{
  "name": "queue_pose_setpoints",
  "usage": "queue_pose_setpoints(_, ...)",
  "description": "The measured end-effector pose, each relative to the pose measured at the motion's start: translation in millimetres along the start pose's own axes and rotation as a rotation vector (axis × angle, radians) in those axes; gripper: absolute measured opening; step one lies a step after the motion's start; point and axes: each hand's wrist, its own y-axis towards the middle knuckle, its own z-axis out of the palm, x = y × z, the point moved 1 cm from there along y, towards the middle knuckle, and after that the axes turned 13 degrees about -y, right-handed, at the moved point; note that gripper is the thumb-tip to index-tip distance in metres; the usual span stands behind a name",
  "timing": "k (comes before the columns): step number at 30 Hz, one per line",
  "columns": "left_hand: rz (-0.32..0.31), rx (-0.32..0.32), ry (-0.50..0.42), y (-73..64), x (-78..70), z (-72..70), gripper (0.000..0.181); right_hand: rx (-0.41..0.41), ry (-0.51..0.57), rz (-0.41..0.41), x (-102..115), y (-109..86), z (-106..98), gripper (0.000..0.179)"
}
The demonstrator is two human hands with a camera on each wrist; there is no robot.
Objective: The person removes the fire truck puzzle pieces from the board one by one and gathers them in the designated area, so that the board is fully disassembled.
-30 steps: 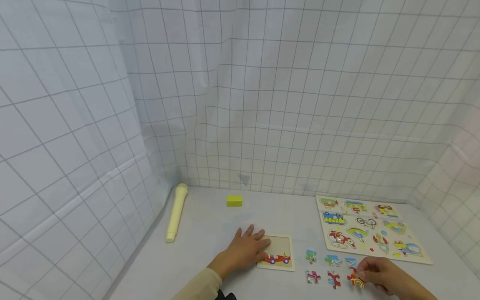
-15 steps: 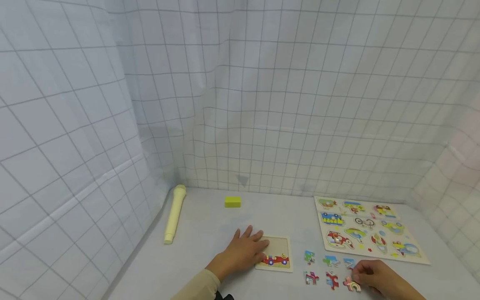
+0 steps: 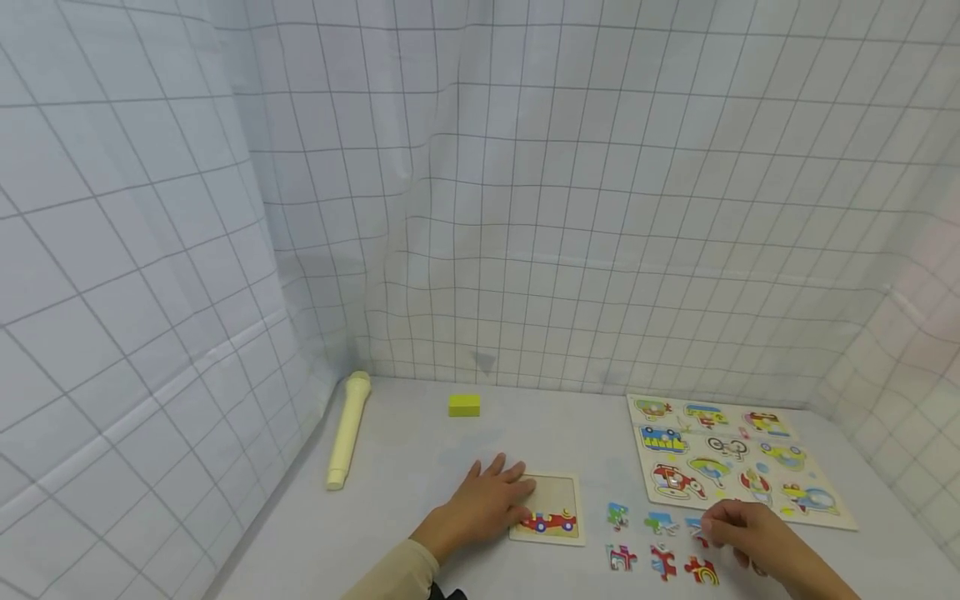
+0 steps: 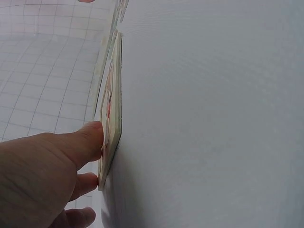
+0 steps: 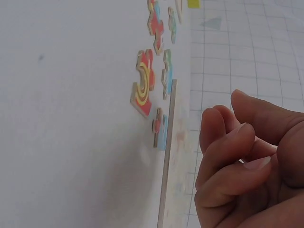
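My left hand [image 3: 486, 505] rests with spread fingers on the left side of a small square puzzle tray [image 3: 557, 492]. A red racing car fills the tray's lower part; bare wood shows above it. In the left wrist view the thumb [image 4: 88, 140] touches the tray's edge. My right hand [image 3: 752, 537] hovers over the table, its fingers loosely bent and holding nothing. Just left of its fingertips lies a blue-and-red jigsaw piece [image 3: 695, 531]. A red piece with yellow arcs [image 5: 144, 78] lies flat nearby. Several other pieces [image 3: 662, 562] form two rows with these.
Behind the right hand lies a large wooden vehicle puzzle board [image 3: 828, 517]. A yellow block [image 3: 464, 406] stands farther back, and a cream microphone-shaped object [image 3: 348, 429] lies at the left. Grid-patterned curtains [image 3: 540, 208] enclose the table at the back and sides.
My right hand has let go of the red piece with yellow arcs, which now lies in the front row, and moved slightly back from it. My left hand has stayed on the tray.
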Motion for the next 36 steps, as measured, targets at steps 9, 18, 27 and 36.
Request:
queue_pose_setpoints(9, -0.002, 0.002, -0.037, -2.7, 0.0, -2.2, 0.048, 0.068, 0.127, -0.192, 37.0, 8.0, 5.9, 0.041)
queue_pose_setpoints(18, -0.032, -0.01, -0.028, 5.0, -6.5, 3.0, 0.052, 0.221, 0.237, -0.263, 84.7, 26.4, 58.7, 0.04)
queue_pose_setpoints(27, -0.055, 0.008, -0.056, 7.4, -11.2, 7.3, 0.051, 0.274, 0.186, -0.255, 107.4, 33.1, 96.9, 0.043)
queue_pose_setpoints(36, -0.039, 0.015, -0.048, 1.4, -16.4, 2.8, 0.047, 0.27, 0.144, -0.27, 109.0, 37.0, 102.0, 0.033)
